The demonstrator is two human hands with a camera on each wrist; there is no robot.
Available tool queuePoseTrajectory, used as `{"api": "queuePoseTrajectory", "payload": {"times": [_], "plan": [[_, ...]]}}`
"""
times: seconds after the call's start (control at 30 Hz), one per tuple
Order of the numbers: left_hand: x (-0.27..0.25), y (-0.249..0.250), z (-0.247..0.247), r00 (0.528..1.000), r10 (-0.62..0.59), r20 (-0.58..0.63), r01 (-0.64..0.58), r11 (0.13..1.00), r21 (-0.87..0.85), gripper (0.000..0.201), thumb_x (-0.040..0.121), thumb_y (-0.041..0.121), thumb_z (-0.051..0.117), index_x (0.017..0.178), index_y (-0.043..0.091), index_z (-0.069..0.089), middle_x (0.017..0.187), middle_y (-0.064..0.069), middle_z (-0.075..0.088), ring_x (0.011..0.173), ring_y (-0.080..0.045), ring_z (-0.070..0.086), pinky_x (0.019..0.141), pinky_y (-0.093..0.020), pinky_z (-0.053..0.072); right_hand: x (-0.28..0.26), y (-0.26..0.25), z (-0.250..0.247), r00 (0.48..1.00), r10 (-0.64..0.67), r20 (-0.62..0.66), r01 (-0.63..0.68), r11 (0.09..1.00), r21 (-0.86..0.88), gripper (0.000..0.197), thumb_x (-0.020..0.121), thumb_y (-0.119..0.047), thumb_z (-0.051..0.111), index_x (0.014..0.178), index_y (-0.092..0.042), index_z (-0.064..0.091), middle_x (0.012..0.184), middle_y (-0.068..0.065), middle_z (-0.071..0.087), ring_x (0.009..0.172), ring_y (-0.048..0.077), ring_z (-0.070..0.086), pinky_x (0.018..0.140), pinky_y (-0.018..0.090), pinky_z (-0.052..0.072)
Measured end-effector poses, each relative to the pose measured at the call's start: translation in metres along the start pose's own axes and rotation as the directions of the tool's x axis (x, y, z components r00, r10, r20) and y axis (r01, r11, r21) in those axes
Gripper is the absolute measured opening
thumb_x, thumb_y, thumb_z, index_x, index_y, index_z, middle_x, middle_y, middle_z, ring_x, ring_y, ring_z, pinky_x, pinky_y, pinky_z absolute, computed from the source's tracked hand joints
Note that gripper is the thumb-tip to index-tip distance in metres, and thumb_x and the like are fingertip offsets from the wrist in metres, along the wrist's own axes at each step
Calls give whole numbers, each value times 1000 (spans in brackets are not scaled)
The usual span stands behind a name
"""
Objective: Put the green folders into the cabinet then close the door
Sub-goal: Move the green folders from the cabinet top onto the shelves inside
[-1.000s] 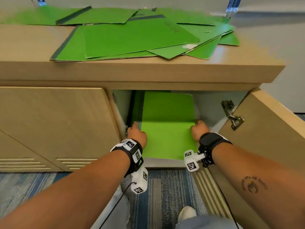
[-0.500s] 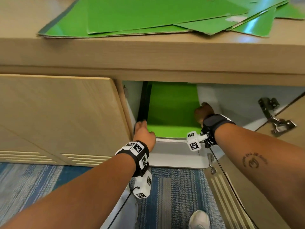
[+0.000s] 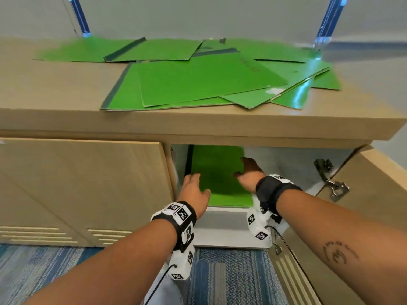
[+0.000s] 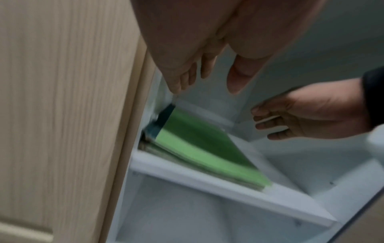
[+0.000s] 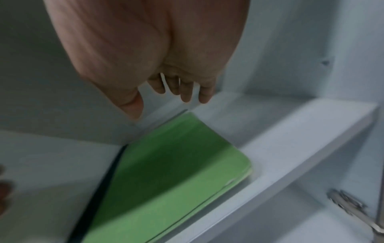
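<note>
We can read no text: the dark lettering on the top green folder (image 3: 209, 82) is blurred, and the forearm tattoo (image 3: 338, 253) shows no legible word.

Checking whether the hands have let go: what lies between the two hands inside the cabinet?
In the head view the shelved green folders lie between the left hand and right hand. The wrist views show both hands open, above them.
</note>
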State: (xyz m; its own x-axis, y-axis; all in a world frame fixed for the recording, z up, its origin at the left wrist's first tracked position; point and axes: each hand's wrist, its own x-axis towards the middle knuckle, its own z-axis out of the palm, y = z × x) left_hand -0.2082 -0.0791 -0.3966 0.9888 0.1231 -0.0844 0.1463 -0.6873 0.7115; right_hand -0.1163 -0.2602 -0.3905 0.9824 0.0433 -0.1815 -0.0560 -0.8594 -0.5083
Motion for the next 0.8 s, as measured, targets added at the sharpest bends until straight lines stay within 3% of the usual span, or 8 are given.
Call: {"api": "queuePoseTrajectory", "payload": {"times": [0.17, 0.27, 0.33, 0.4, 0.47, 0.6, 0.67, 0.8], "plan": [[-41, 56, -63, 986, 153, -67, -150, 988, 44, 44, 89, 22, 59, 132, 17, 52, 136, -4, 51, 123, -21, 52, 105, -28, 39, -85, -63, -52, 988, -157, -14, 155, 985, -74, 53, 90, -31, 59, 134, -3, 49, 134, 20, 52, 120, 33, 54, 100, 36, 45], [-64, 90, -103, 969, 196, -151, -191, 981, 46, 22, 87, 22, 57, 107, 27, 66, 106, 1, 71, 95, -18, 66, 87, -25, 50, -131, -95, -84, 958, -287, 12, 286, 953, -101, 40, 89, -29, 58, 126, -14, 57, 127, 11, 61, 114, 27, 59, 96, 30, 46], [-78, 112, -132, 942, 255, -218, -246, 967, 69, 16, 87, 22, 55, 93, 30, 67, 90, 6, 73, 77, -13, 65, 74, -23, 51, -159, -116, -106, 925, -378, -25, 374, 922, -102, 33, 90, -26, 56, 121, -17, 62, 122, 6, 66, 111, 24, 61, 96, 30, 47], [-85, 131, -155, 923, 293, -248, -279, 956, 90, 13, 89, 20, 53, 90, 30, 63, 86, 8, 68, 73, -9, 59, 66, -21, 45, -178, -135, -126, 899, -432, -68, 427, 901, -74, 31, 91, -24, 54, 120, -17, 62, 120, 5, 65, 108, 22, 61, 97, 37, 49], [-86, 145, -178, 903, 326, -279, -321, 945, 64, 12, 89, 18, 55, 95, 26, 62, 96, 3, 66, 84, -13, 60, 75, -24, 47, -187, -154, -147, 880, -463, -110, 454, 886, -97, 32, 91, -26, 54, 121, -17, 59, 124, 6, 61, 109, 22, 59, 97, 38, 49], [-61, 152, -203, 861, 377, -343, -322, 924, 207, 34, 86, 23, 58, 119, 19, 59, 127, -4, 55, 119, -22, 50, 104, -37, 40, -165, -178, -179, 883, -444, -149, 425, 894, -144, 56, 89, -27, 57, 140, -10, 42, 144, 12, 40, 130, 26, 44, 109, 31, 34], [-48, 143, -206, 876, 369, -311, -271, 910, 315, 48, 87, 31, 55, 133, 21, 49, 142, -3, 44, 132, -23, 41, 111, -41, 33, -143, -183, -188, 905, -395, -159, 375, 916, -141, 61, 89, -29, 58, 143, -7, 38, 147, 15, 34, 135, 28, 38, 112, 32, 30], [-25, 123, -200, 969, 227, -101, -139, 833, 536, 67, 93, 52, 39, 151, 23, 19, 160, 1, 15, 148, -18, 13, 120, -50, 5, -103, -182, -193, 954, -248, -170, 239, 968, -69, 63, 88, -33, 58, 142, -7, 38, 146, 17, 33, 133, 33, 39, 112, 38, 33]]}}
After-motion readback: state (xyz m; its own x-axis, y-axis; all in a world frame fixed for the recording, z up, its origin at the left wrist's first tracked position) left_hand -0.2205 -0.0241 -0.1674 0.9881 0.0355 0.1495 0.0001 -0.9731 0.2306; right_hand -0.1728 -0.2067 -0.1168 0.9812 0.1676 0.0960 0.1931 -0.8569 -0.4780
